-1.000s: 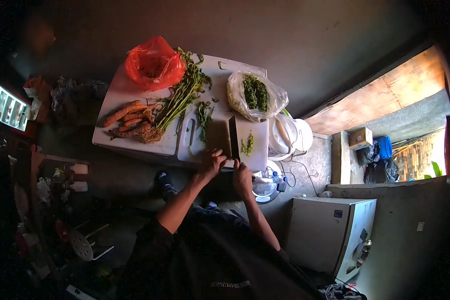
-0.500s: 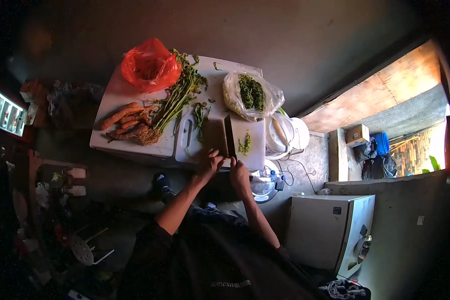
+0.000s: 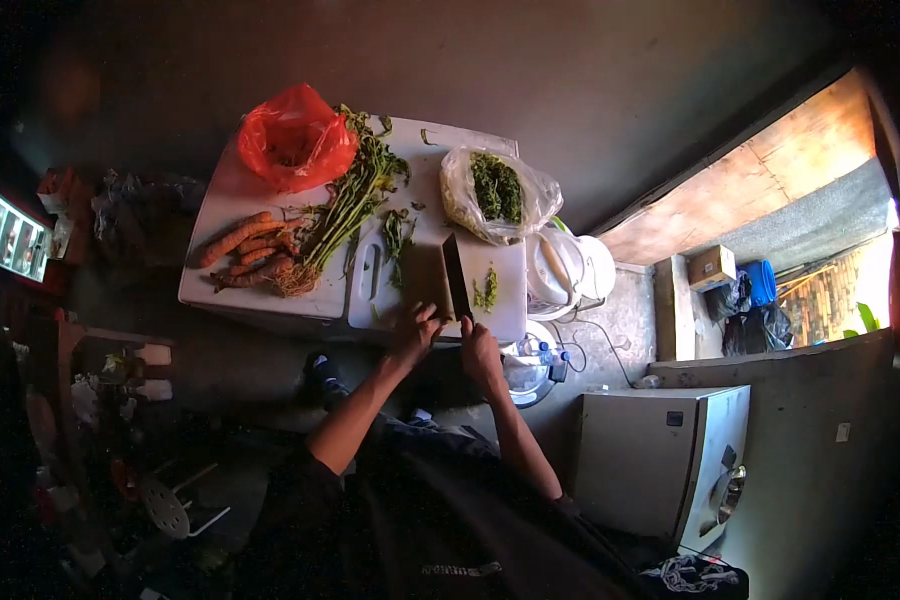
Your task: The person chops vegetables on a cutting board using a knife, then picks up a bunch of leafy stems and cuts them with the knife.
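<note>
My right hand [image 3: 480, 352] is closed around the handle of a broad, dark knife [image 3: 455, 275], its blade pointing away from me over the white cutting board [image 3: 511, 305]. Just left of the blade, my left hand [image 3: 416, 334] rests at the board's near edge with bent fingers; whatever they pinch is hidden. Chopped greens [image 3: 486, 288] lie to the right of the knife. A few leafy sprigs [image 3: 397, 235] are on the board's left part. Beyond the board stands a clear plastic bag [image 3: 457, 200] filled with cut greens [image 3: 497, 188].
On the white tabletop [image 3: 205, 215] to the left are carrots [image 3: 235, 240], a bunch of rooted leafy stalks [image 3: 342, 228] and a red plastic bag [image 3: 295, 140]. White buckets [image 3: 595, 270] stand right of the table. A white appliance [image 3: 635, 460] is at the lower right.
The knife blade has tilted slightly to the left. My left hand stays beside it, and the whole view has shifted a little.
</note>
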{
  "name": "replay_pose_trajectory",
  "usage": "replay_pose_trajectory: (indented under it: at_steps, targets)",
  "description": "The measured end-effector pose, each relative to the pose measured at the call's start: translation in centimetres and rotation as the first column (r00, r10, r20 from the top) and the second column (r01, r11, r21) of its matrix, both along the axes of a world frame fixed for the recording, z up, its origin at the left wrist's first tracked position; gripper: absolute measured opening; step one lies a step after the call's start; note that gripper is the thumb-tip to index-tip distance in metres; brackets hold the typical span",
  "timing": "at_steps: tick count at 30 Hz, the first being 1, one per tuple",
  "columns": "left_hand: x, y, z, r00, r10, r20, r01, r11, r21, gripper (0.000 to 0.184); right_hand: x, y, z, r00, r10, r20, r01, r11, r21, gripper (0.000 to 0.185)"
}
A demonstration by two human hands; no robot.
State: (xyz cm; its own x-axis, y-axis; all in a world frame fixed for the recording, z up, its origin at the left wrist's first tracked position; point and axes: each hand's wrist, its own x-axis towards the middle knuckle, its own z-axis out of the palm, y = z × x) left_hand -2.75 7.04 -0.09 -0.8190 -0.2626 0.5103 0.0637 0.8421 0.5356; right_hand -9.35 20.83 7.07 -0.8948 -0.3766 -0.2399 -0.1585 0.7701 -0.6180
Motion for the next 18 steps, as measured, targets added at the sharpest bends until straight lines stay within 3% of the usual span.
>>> replay_pose_trajectory:
  at_steps: [4,5,7,11,13,17,18]
  targets:
    - [0.2,-0.5,0.1,0.987,-0.011,0.158,0.002,0.998,0.055,0.009,1.0,0.5,-0.3,0.999,0.032,0.008,-0.033,0.999,0.032,0.056]
    - [0.3,-0.4,-0.2,0.987,-0.003,0.163,-0.006,0.998,0.058,0.009,1.2,0.4,-0.7,0.999,0.041,0.012,-0.041,0.999,0.035,0.056]
    - [0.2,-0.1,-0.4,0.999,0.038,0.007,-0.039,0.998,0.057,0.009,1.4,-0.2,-1.0,1.0,-0.01,-0.023,0.011,1.0,0.029,0.056]
    - [-0.1,-0.2,0.2,0.994,-0.003,0.107,-0.007,0.996,0.089,0.01,0.0,-0.5,0.1,0.999,0.033,0.011,-0.034,0.999,0.03,0.056]
    - [0.0,-0.4,0.0,0.988,0.029,0.149,-0.03,0.999,0.01,0.01,0.2,-0.2,0.0,0.999,0.04,0.02,-0.041,0.999,0.011,0.056]
    - [0.2,-0.4,0.1,0.987,0.02,0.16,-0.032,0.997,0.077,0.011,1.4,-0.1,-0.6,0.999,0.028,0.019,-0.028,0.999,0.025,0.055]
    - [0.1,-0.4,-0.2,0.995,0.012,0.096,-0.018,0.998,0.061,0.011,1.0,-0.5,-1.2,1.0,0.01,0.018,-0.01,1.0,0.013,0.056]
